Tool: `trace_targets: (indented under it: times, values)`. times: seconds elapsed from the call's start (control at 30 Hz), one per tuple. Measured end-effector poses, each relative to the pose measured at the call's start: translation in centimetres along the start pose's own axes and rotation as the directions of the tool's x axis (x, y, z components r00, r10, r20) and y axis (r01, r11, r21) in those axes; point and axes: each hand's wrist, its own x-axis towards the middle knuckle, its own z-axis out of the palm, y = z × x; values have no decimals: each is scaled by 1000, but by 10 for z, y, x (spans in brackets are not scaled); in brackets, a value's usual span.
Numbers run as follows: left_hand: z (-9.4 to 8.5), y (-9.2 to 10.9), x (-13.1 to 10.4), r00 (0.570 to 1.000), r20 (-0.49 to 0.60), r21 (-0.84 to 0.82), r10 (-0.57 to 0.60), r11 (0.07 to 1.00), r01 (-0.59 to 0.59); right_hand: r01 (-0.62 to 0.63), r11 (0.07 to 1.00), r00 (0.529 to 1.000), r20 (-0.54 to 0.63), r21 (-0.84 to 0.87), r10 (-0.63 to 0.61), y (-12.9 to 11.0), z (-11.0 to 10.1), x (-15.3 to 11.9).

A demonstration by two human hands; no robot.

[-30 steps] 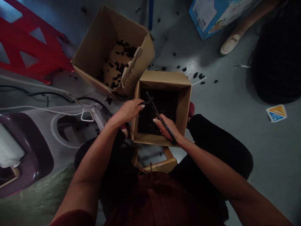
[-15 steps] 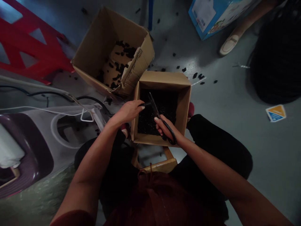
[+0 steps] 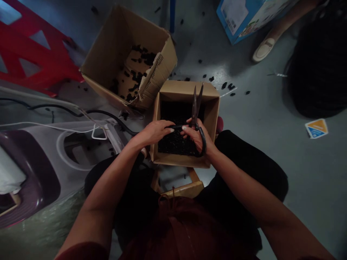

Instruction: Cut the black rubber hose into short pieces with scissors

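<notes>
Over a small cardboard box (image 3: 214, 119), my left hand (image 3: 155, 131) pinches one end of a short black ribbed piece (image 3: 177, 127). My right hand (image 3: 200, 135) has scissors (image 3: 194, 108) with black handles hooked in it, their blades a little apart and pointing away from me. Its thumb and fingertips also meet the other end of the black piece. What exactly this piece is I cannot make out. Dark, shiny loose bits (image 3: 173, 145) cover the bottom of the box.
A larger torn carton (image 3: 101, 54) with black scraps stands beyond, at the left. More scraps (image 3: 224, 85) lie on the floor. A grey and purple plastic stool (image 3: 51, 144) is at the left, a big black bundle (image 3: 317, 68) at the right. Another person's shoe (image 3: 262, 50) shows near a blue box (image 3: 238, 21).
The scissors have swung from across the black piece to pointing away from me. My right fingers have come onto the piece's end. My left hand has shifted slightly right and nearer.
</notes>
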Motion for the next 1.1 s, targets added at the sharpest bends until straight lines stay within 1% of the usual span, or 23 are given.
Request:
trace_targets:
  times: [0.07,0.2,0.33,0.4,0.5,0.63,0.73,0.87,0.97,1.1]
  values:
    - [2,3,-1,1000,25,-25,17,1000,-16,-14,1000,1000,7,28,14,-3,-1,3]
    - [2,3,-2,999,29,-73,29,997,-27,-16,1000,1000,18,-11,16,-6,-1,5]
    - [-3,0,-2,1000,12,-80,12,997,-11,17,1000,999,-51,16,-16,-8,-6,8]
    - [-5,-1,-2,1000,-23,-92,-5,996,2,27,999,997,-72,36,-24,-9,-9,11]
    - [-10,-1,-3,994,-106,-136,-21,991,7,50,999,997,-59,17,-49,-9,-12,13]
    - [-20,-3,-7,960,-269,-171,-81,985,35,57,997,996,-70,-56,-61,-7,-9,9]
    - [-27,-4,-9,934,-340,-197,-112,979,46,15,996,1000,-24,-91,-17,-3,-1,1]
    - [-29,-6,-9,919,-376,-204,-117,978,41,-12,982,996,88,-186,29,9,10,-15]
    - [-29,-7,-8,917,-377,-198,-130,978,58,12,971,991,131,-239,20,19,14,-24]
    - [-27,-7,-7,932,-339,-200,-130,978,64,22,959,988,151,-283,22,25,13,-24]
